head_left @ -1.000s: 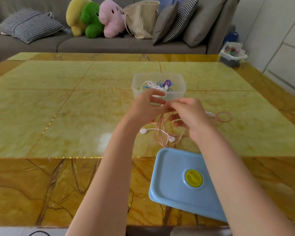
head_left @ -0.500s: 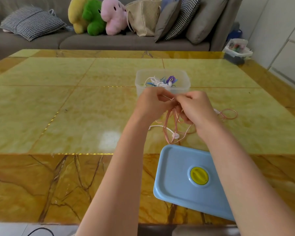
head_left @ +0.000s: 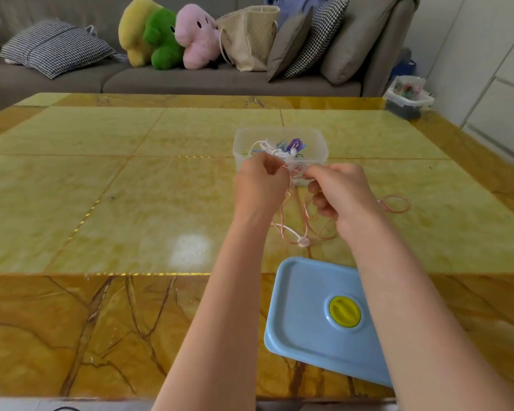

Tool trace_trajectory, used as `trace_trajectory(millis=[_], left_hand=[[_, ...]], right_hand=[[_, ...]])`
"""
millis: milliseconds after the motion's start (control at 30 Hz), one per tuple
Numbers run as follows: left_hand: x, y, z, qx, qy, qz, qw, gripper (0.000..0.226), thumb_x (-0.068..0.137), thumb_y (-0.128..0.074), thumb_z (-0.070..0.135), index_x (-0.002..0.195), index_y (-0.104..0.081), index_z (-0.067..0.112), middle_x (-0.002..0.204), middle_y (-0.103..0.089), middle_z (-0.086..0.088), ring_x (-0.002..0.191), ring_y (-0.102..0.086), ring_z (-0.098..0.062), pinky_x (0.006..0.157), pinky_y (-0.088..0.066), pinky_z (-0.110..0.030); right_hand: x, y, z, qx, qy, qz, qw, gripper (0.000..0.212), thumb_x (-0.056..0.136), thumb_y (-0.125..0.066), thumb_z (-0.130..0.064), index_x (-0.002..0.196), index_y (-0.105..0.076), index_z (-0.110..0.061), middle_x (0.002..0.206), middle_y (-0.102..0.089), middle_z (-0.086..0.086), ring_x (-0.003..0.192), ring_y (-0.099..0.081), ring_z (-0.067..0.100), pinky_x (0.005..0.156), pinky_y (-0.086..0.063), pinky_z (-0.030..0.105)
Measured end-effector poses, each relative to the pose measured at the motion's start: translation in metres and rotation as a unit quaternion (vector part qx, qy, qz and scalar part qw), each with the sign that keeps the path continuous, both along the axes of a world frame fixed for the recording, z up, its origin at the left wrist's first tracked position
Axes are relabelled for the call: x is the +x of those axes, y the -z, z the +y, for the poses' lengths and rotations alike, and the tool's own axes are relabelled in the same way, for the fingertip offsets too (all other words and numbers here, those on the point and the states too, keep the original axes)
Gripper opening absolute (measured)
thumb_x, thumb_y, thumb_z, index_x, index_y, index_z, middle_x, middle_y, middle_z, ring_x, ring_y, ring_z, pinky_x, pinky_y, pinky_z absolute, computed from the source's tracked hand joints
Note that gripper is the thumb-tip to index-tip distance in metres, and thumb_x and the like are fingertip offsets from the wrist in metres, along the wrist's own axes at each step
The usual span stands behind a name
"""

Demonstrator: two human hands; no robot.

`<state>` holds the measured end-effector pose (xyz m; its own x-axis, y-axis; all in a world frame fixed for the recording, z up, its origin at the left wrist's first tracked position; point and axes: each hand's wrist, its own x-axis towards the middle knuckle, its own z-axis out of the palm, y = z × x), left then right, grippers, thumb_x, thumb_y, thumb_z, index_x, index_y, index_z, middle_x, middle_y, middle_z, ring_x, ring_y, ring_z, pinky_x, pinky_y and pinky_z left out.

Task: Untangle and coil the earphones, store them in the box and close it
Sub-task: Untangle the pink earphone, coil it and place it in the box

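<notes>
In the head view, the left hand (head_left: pixel 260 185) and the right hand (head_left: pixel 343 194) each pinched the thin pink earphone cable (head_left: pixel 304 209) just in front of the clear plastic box (head_left: pixel 318 143), which stood open on the yellow marble bench (head_left: pixel 101 188) holding other coiled earphones. The cable's loops hung down to the bench, one white earbud (head_left: pixel 303 241) lying there and a loop trailing right. The light blue rectangular lid (head_left: pixel 303 315) with a yellow knob lay nearer, partly under the right forearm.
</notes>
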<state>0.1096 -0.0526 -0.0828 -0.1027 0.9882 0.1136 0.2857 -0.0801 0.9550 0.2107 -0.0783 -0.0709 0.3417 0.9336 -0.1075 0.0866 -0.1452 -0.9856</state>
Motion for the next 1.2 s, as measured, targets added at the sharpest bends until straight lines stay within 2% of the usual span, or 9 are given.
trace_trajectory(millis=[100, 200, 467, 600, 700, 767, 867, 1067, 1200], left_hand=[[0.001, -0.004, -0.001, -0.004, -0.047, -0.077, 0.996, 0.013, 0.087, -0.053, 0.003, 0.08, -0.055, 0.014, 0.072, -0.056, 0.001, 0.07, -0.055, -0.019, 0.066, -0.045, -0.024], [-0.008, -0.007, -0.002, -0.014, -0.074, -0.109, 0.991, 0.014, 0.088, -0.053, 0.005, 0.079, -0.054, 0.016, 0.067, -0.051, 0.004, 0.055, -0.046, -0.008, 0.048, -0.036, -0.012], [-0.023, -0.003, 0.0, -0.017, -0.049, -0.033, 0.998, 0.019, 0.083, -0.065, 0.023, 0.067, -0.057, 0.02, 0.06, -0.055, 0.003, 0.057, -0.049, -0.015, 0.063, -0.04, -0.026], [-0.021, -0.001, 0.001, -0.023, -0.04, -0.025, 0.999, 0.018, 0.083, -0.066, 0.017, 0.066, -0.059, 0.023, 0.065, -0.06, 0.003, 0.066, -0.055, -0.019, 0.072, -0.047, -0.031], [-0.022, -0.001, 0.002, -0.026, -0.045, -0.02, 0.998, 0.018, 0.083, -0.064, 0.014, 0.069, -0.06, 0.024, 0.068, -0.063, 0.004, 0.069, -0.059, -0.02, 0.068, -0.044, -0.028], [-0.024, -0.001, 0.003, -0.029, -0.035, -0.018, 0.999, 0.017, 0.083, -0.063, 0.014, 0.071, -0.059, 0.025, 0.07, -0.064, 0.002, 0.067, -0.059, -0.018, 0.068, -0.044, -0.028], [-0.02, -0.002, -0.001, -0.05, 0.025, 0.009, 0.998, 0.014, 0.086, -0.063, 0.013, 0.073, -0.06, 0.02, 0.068, -0.06, 0.003, 0.058, -0.051, -0.01, 0.059, -0.041, -0.023], [-0.012, -0.007, -0.007, -0.048, 0.058, 0.006, 0.997, 0.017, 0.087, -0.062, 0.01, 0.072, -0.063, 0.018, 0.064, -0.057, -0.001, 0.068, -0.052, -0.018, 0.079, -0.048, -0.035], [-0.016, -0.018, -0.013, -0.054, 0.078, -0.062, 0.994, 0.018, 0.087, -0.059, 0.001, 0.076, -0.061, 0.015, 0.066, -0.056, -0.002, 0.061, -0.051, -0.011, 0.063, -0.047, -0.019]], right_hand=[[-0.013, -0.004, 0.003, -0.006, 0.031, 0.107, 0.994, 0.022, 0.088, -0.051, -0.012, 0.066, -0.055, -0.012, 0.04, -0.049, -0.003, 0.026, -0.029, 0.007, 0.039, -0.022, 0.011], [-0.026, -0.004, 0.004, -0.015, 0.031, 0.145, 0.989, 0.022, 0.089, -0.048, -0.013, 0.069, -0.057, -0.012, 0.049, -0.048, 0.001, 0.024, -0.026, 0.006, 0.036, -0.02, 0.008], [-0.026, -0.004, 0.002, -0.022, -0.022, 0.086, 0.996, 0.012, 0.087, -0.055, -0.018, 0.076, -0.056, -0.013, 0.053, -0.038, 0.0, 0.026, -0.023, 0.006, 0.032, -0.016, 0.012], [-0.017, -0.005, 0.001, -0.006, -0.024, 0.063, 0.998, 0.02, 0.085, -0.059, -0.014, 0.067, -0.052, -0.016, 0.052, -0.037, -0.002, 0.029, -0.023, 0.005, 0.033, -0.016, 0.012], [-0.008, -0.006, -0.002, 0.01, -0.054, -0.024, 0.998, 0.017, 0.083, -0.067, -0.017, 0.067, -0.06, -0.018, 0.045, -0.042, -0.009, 0.03, -0.031, 0.0, 0.033, -0.024, 0.013], [-0.004, -0.004, -0.001, 0.025, -0.065, -0.112, 0.991, 0.008, 0.084, -0.067, -0.018, 0.077, -0.069, -0.017, 0.046, -0.053, -0.015, 0.045, -0.048, -0.004, 0.048, -0.036, 0.012], [0.002, 0.0, 0.001, 0.057, -0.013, -0.208, 0.976, 0.012, 0.085, -0.064, -0.018, 0.089, -0.074, -0.012, 0.073, -0.065, 0.0, 0.075, -0.058, 0.014, 0.067, -0.039, 0.022], [-0.001, -0.001, 0.001, 0.094, -0.005, -0.244, 0.965, 0.017, 0.091, -0.054, -0.021, 0.083, -0.069, -0.017, 0.066, -0.055, -0.003, 0.057, -0.048, 0.016, 0.063, -0.038, 0.028], [-0.006, 0.0, -0.001, 0.09, -0.053, -0.214, 0.971, 0.036, 0.098, -0.042, -0.025, 0.072, -0.06, -0.006, 0.062, -0.055, 0.008, 0.039, -0.044, 0.009, 0.054, -0.04, 0.035]])
